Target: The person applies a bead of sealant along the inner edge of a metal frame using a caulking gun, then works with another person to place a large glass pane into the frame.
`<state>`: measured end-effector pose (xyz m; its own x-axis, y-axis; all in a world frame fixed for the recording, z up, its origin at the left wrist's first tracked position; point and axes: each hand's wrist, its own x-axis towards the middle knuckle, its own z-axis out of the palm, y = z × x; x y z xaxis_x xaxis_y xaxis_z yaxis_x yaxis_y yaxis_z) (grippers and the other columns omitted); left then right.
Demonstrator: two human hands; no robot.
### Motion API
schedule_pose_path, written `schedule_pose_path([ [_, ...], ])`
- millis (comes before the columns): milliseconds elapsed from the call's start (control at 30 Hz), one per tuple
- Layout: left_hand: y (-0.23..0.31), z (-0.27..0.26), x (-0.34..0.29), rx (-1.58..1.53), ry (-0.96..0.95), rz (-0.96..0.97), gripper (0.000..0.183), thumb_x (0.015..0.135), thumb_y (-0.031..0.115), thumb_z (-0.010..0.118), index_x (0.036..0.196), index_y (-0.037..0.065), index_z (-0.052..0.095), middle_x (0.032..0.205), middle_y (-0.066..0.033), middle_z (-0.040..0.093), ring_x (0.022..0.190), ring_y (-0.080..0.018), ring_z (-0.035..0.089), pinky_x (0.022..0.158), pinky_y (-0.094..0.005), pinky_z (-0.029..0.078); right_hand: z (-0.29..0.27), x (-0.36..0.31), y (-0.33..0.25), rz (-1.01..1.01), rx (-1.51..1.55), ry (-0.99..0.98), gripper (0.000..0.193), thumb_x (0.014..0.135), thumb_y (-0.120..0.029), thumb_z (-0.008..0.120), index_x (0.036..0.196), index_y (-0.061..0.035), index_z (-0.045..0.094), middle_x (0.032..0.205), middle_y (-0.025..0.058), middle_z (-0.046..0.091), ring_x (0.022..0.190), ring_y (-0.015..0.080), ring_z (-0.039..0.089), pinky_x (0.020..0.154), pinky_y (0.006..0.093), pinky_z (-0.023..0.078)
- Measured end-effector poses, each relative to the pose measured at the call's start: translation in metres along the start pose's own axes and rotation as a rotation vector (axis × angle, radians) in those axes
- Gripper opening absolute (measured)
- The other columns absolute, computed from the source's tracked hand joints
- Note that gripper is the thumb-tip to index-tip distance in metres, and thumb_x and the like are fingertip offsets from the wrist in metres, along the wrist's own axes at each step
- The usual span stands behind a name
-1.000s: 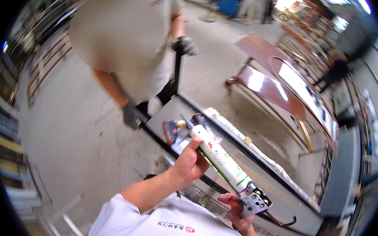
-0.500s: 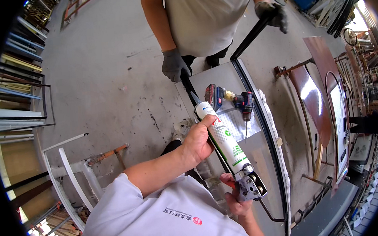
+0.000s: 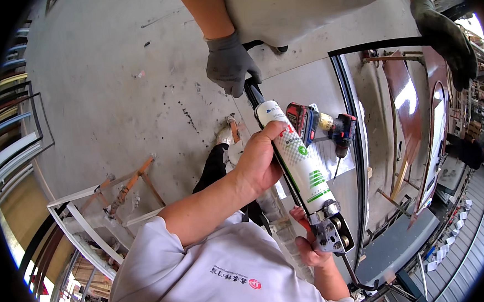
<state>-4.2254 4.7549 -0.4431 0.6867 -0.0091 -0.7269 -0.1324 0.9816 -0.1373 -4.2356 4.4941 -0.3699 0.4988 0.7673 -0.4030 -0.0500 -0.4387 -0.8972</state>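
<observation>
A caulking gun loaded with a white and green sealant cartridge slants across the middle, its dark nozzle pointing up and away. My left hand wraps the cartridge from its left side, thumb on top. Lower down, my right hand grips the gun's handle behind the metal head; its fingers are partly hidden. The nozzle end lies by a black frame that runs down the right of a work surface. Close to the nozzle is a co-worker's gray-gloved hand.
A cordless drill lies just right of the cartridge, on papers. The co-worker's other gloved hand is at the frame's far right end. Brown panels stand at right; a white rack stands at left.
My view has shifted, and the gun with both my hands appears slightly farther right. The co-worker appears closer, with the far gloved hand farther right and lower. My grip looks the same.
</observation>
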Motion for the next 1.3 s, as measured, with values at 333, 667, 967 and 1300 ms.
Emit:
schedule_pose_path([
  [333,0.007,-0.012,0.024,-0.079,0.024,-0.053,0.027,0.09,0.021,0.06,0.109,0.004,0.053,0.092,-0.0116,0.064,0.084,-0.0273,0.066,0.084,-0.0446,0.056,-0.014,-0.011,0.031,0.097,-0.086,-0.036,0.06,0.074,0.002,0.053,0.134,0.0088,0.049,0.131,0.0202,0.052,0.127,0.0352,0.048,0.113,0.0503,0.031],
  [667,0.009,-0.008,0.029,-0.095,0.043,-0.054,0.028,0.091,0.024,0.058,0.11,0.004,0.052,0.092,-0.012,0.064,0.084,-0.028,0.067,0.083,-0.0464,0.056,-0.019,0.02,0.001,0.111,0.003,-0.021,0.058,0.07,0.004,0.054,0.128,0.0047,0.049,0.12,0.0187,0.055,0.114,0.0345,0.052,0.101,0.0454,0.038],
  [967,0.014,0.003,0.024,-0.014,0.075,-0.065,0.021,0.094,0.02,0.061,0.105,0.002,0.057,0.092,-0.0089,0.063,0.082,-0.0236,0.066,0.079,-0.0436,0.057,-0.028,0.036,-0.025,-0.072,-0.389,0.046,0.044,0.063,-0.001,0.062,0.108,0.0011,0.058,0.098,0.0158,0.059,0.087,0.0335,0.057,0.078,0.0409,0.046],
  [1300,0.009,-0.001,0.023,-0.05,0.058,-0.051,0.022,0.095,0.023,0.06,0.106,0.006,0.054,0.092,-0.0089,0.063,0.084,-0.024,0.066,0.081,-0.0439,0.057,-0.03,0.041,-0.03,-0.014,-0.476,0.064,0.032,0.055,-0.003,0.064,0.088,-0.0019,0.063,0.079,0.013,0.06,0.064,0.0332,0.059,0.06,0.0379,0.053],
])
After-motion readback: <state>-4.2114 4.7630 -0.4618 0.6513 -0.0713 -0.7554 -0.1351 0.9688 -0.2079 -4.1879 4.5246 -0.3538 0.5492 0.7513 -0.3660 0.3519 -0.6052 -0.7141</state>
